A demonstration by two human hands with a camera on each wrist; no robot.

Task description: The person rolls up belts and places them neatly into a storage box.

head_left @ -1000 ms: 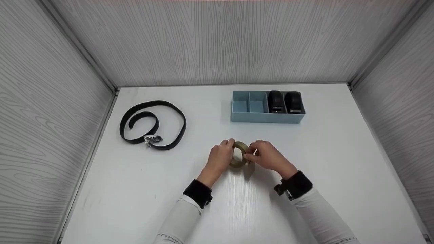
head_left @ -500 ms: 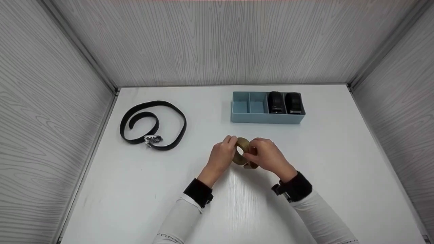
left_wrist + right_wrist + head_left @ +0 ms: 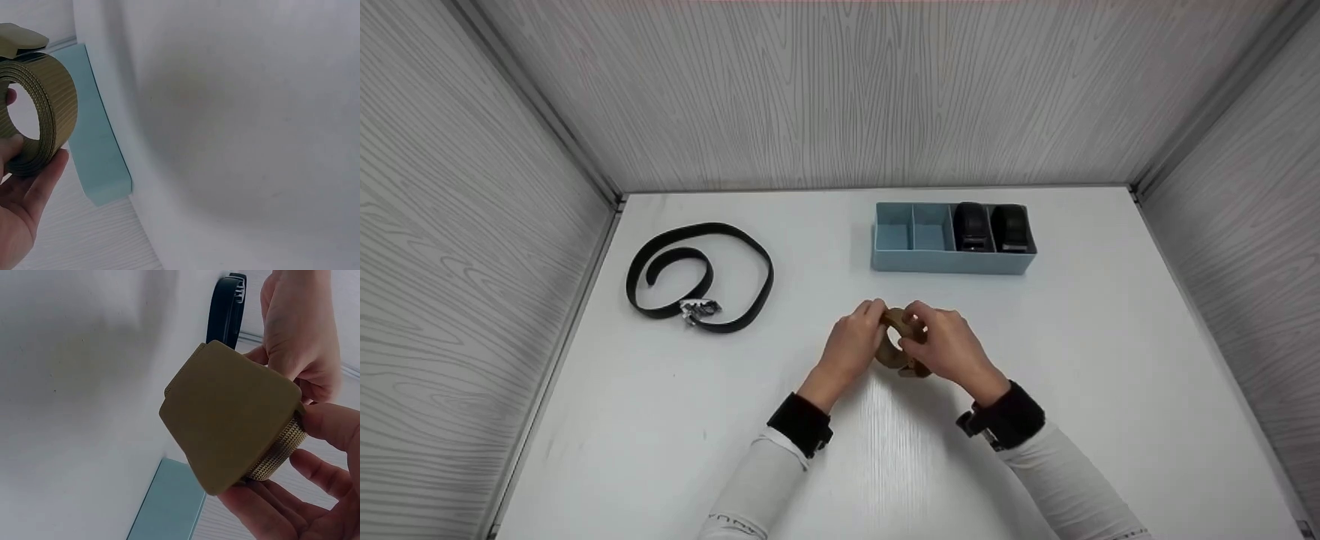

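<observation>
An olive-tan webbing belt (image 3: pixel 59 95), coiled into a thick ring, is held above the table between both hands. My left hand (image 3: pixel 849 343) grips its left side, thumb inside the ring and fingers beneath in the left wrist view. My right hand (image 3: pixel 954 346) pinches the right side near the flat tan buckle (image 3: pixel 230 410). That buckle lies against the outside of the coil in the right wrist view. Part of the coil is hidden by the right fingers in the head view.
Behind the hands stands a blue divided tray (image 3: pixel 952 262); two rolled black items (image 3: pixel 971 225) fill its right compartments. A loosely coiled black belt (image 3: pixel 769 281) with a silver buckle (image 3: pixel 699 308) lies at left. Grey wood-grain panels (image 3: pixel 840 97) enclose the white table (image 3: pixel 622 420).
The coil has risen slightly and shifted right, its loose buckle end now tucked up against it. The right fingers have moved over the coil's right edge. Tray and black belt stay put.
</observation>
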